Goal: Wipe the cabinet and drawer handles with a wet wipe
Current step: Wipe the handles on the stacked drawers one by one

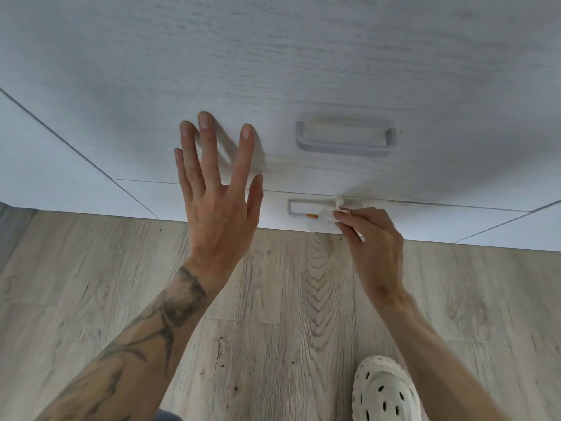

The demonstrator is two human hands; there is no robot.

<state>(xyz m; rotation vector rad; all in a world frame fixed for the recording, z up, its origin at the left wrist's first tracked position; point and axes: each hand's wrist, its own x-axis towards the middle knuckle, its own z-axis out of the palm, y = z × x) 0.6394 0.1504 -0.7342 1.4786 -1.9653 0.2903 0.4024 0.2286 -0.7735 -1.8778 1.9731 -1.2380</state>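
Down low on the pale wood-grain cabinet front (303,56), the right hand (375,238) has its grip pinched on a crumpled white wet wipe (326,215), thumb and fingertips closed over a fold of it. The wipe is draped over the right part of the lower grey bar handle (293,207), which sits on the bottom drawer just beyond the fingertips; a small orange-brown mark (311,216) shows on the bar just left of the grip, at the wipe's edge. Above the grip, well apart from it, is the upper grey bar handle (344,141) on the taller drawer, bare of any cloth. The left hand (217,189) is off to the left of the grip and higher, fingers spread wide and holding nothing; whether its fingertips actually touch the drawer front I cannot tell.

The wipe looks thin, limp and damp, so it will likely bunch and slide rather than hold a shape; it seems best held as it is, with a wad pinched between thumb and fingers and the loose part wrapped round the bar, so pressure goes through the fingertips. The handles look rigid and fixed, smooth enough for the wipe to glide along. Reaching the mark probably calls for a stroke leftward from the grip. A pale perforated clog (384,390) stands on the light wood-plank floor (273,299) below.
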